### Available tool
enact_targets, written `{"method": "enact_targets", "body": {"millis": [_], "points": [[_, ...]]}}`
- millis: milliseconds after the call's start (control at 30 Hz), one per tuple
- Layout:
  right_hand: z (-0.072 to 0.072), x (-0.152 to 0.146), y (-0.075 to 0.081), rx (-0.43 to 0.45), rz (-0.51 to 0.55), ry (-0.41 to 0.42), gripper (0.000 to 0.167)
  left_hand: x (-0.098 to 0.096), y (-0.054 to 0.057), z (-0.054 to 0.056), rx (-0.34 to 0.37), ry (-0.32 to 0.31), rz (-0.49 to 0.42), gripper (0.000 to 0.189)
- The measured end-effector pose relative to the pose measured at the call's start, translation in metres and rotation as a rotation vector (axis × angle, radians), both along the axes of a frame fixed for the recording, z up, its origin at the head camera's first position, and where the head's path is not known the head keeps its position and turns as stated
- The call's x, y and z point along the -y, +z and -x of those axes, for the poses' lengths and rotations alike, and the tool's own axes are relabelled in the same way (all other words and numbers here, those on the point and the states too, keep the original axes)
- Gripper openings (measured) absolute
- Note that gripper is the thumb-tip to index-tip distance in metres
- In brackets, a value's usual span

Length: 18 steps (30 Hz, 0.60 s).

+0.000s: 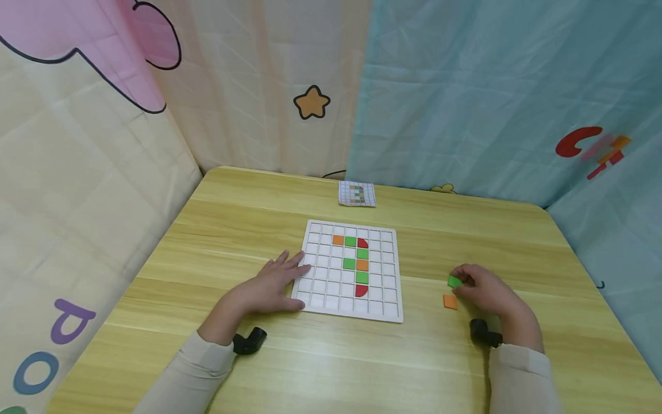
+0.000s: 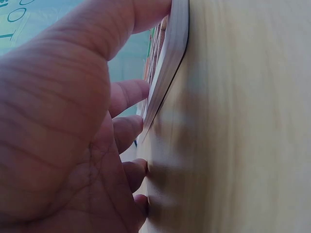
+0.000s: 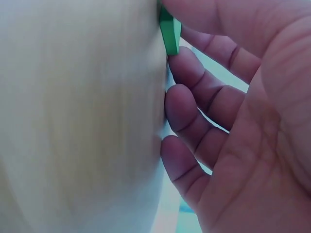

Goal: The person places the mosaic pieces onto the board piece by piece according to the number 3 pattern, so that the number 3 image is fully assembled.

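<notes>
A white grid board (image 1: 383, 299) lies on the table with green, orange and red tiles in some of its squares. My left hand (image 1: 271, 286) rests at its left edge with fingers spread; the thumb and some fingertips touch the board's rim (image 2: 170, 63). Off to the right, my right hand (image 1: 488, 290) pinches a green square tile (image 1: 454, 281) between thumb and fingers. In the right wrist view that green tile (image 3: 169, 33) stands tilted at the tabletop. Just nearer to me than it lies an orange square tile (image 1: 450, 302).
Behind the board lies a small printed pattern card (image 1: 357, 194) with a similar coloured grid. The wooden table (image 1: 248, 207) ends at the back against hanging curtains (image 1: 439, 103). A black wrist device (image 1: 250, 341) sits beneath the left wrist, another (image 1: 485, 333) by the right.
</notes>
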State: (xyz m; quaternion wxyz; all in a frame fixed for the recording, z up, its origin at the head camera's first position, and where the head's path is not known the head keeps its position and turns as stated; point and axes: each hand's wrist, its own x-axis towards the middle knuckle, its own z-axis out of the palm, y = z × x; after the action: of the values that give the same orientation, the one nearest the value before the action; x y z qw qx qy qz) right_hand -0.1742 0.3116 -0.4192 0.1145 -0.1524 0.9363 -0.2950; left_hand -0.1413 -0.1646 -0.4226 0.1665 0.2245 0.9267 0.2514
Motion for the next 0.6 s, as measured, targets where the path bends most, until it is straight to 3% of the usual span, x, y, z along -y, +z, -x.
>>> {"method": "enact_targets", "body": {"millis": [367,600], "points": [[-0.013,0.006,-0.003,-0.003,0.088,-0.086,0.035,-0.001,-0.002,0.000,0.002,0.002,-0.009,0.080],[-0.017,0.010,-0.003,0.016,0.090,-0.140,0.039,0.000,-0.004,0.001,0.003,0.009,-0.008,0.081]]}}
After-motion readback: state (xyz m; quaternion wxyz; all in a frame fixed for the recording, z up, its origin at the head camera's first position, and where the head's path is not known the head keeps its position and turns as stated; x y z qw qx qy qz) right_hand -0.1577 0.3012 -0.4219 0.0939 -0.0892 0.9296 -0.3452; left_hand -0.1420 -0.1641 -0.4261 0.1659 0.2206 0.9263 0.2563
